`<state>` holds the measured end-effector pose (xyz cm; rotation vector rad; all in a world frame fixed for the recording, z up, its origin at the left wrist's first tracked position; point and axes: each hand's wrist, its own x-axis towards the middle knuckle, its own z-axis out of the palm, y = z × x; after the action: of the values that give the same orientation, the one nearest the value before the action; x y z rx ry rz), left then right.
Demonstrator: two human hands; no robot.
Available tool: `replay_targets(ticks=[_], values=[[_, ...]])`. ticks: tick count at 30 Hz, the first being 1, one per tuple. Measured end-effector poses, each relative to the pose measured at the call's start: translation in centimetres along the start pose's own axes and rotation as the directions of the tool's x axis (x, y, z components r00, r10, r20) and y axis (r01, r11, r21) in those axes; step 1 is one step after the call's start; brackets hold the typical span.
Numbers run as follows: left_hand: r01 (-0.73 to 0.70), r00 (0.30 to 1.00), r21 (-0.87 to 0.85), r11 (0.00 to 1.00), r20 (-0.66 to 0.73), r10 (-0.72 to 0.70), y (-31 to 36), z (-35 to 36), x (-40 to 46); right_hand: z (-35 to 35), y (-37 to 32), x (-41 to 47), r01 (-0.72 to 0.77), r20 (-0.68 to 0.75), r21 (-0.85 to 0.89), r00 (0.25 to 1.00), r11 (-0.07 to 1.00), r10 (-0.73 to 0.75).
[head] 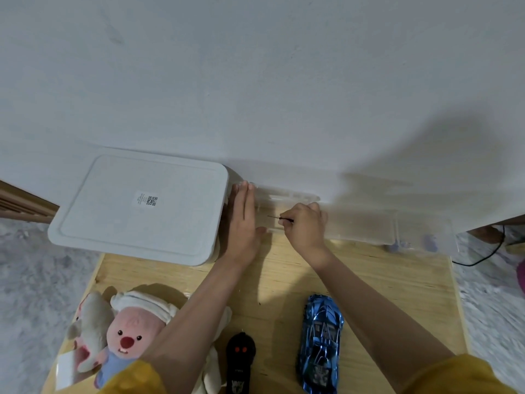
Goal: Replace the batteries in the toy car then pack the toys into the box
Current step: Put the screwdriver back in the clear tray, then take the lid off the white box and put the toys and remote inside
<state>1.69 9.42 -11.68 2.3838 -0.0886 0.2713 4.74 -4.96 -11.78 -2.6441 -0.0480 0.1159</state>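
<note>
Progress: early stage imo. Toy car (320, 341) sits roof-up on the wooden table (369, 280), near edge, right of centre, nobody touching it, so I judge the batt swap not started; no batteries visible anywhere. Packing not started either: white storage box (139, 207) at back left has its lid on, and the plush toys (113, 334) + black remote (240, 362) lie out on the table, front left/centre.

Hands are both up at a clear plastic organiser case (355, 220) against the wall. Left hand (243, 223) lies flat, fingers straight and pressed together, at the case's left end beside the box. Right hand (305, 227) has fingers curled, pinching a thin dark tool (279, 218), prob a small screwdriver; can't confirm the tip type.

Labels: white sticker w/ QR code (146, 199) on the box lid, text too small to read. Remote has a pale emblem near its bottom, unreadable. No brand legible on the car.
</note>
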Motion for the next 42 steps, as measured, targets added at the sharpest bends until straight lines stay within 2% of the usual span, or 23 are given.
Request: replay_targets(ticks=[6, 8, 11, 13, 16, 18, 23, 26, 28, 35, 38, 42], values=[[0.009, 1.000, -0.018, 1.000, 0.006, -0.009, 0.1, 0.0, 0.0, -0.1, 0.6, -0.5, -0.017, -0.078, 0.127, 0.997, 0.992, 0.027], [0.014, 1.000, -0.030, 0.999, 0.009, -0.014, 0.2, 0.0, 0.0, -0.6, 1.1, -1.3, 0.048, -0.231, 0.214, 0.973, 0.976, 0.003], [0.007, 1.000, -0.023, 1.000, -0.001, -0.007, 0.1, -0.1, 0.0, -2.0, 1.7, -2.1, 0.176, -0.494, 0.229, 0.868, 0.957, -0.041], [-0.006, 1.000, -0.011, 1.000, -0.010, 0.006, 0.0, -0.1, -0.2, -3.1, 1.9, -1.9, 0.222, -0.528, 0.187, 0.844, 0.957, -0.092], [-0.020, 1.000, 0.007, 1.000, -0.020, 0.020, 0.3, -0.2, -0.5, -4.1, 2.2, -1.1, 0.250, -0.401, 0.046, 0.891, 0.967, -0.212], [-0.016, 0.999, 0.018, 1.000, -0.027, 0.017, 0.6, -0.3, -0.7, -4.3, 2.3, -0.8, 0.303, -0.337, -0.004, 0.897, 0.953, -0.286], [-0.005, 1.000, 0.146, 0.989, 0.003, 0.005, 0.4, 0.0, -1.4, -4.4, 2.9, -1.6, 0.336, -0.186, 0.065, 0.929, 0.940, -0.319], [-0.043, 0.997, 0.213, 0.976, 0.076, 0.027, 0.2, 0.0, -1.6, -3.6, 3.7, -2.2, 0.425, -0.086, 0.024, 0.903, 0.905, -0.422], [-0.017, 0.988, 0.213, 0.977, 0.153, -0.016, 0.3, -0.2, -1.6, -3.0, 4.2, -2.2, 0.460, -0.052, -0.031, 0.886, 0.887, -0.461], [0.020, 0.965, 0.171, 0.985, 0.254, -0.064, -0.4, -0.5, -1.8, -1.8, 4.4, -3.0, 0.447, -0.040, -0.158, 0.888, 0.881, -0.458], [0.030, 0.951, 0.232, 0.972, 0.292, -0.099, 0.5, -0.8, -2.5, -1.7, 4.3, -3.5, 0.436, -0.012, -0.184, 0.895, 0.881, -0.446], [0.021, 0.930, 0.393, 0.919, 0.329, -0.162, 2.7, -1.0, -3.7, -2.7, 4.0, -4.1, 0.429, 0.097, -0.236, 0.903, 0.872, -0.418]])
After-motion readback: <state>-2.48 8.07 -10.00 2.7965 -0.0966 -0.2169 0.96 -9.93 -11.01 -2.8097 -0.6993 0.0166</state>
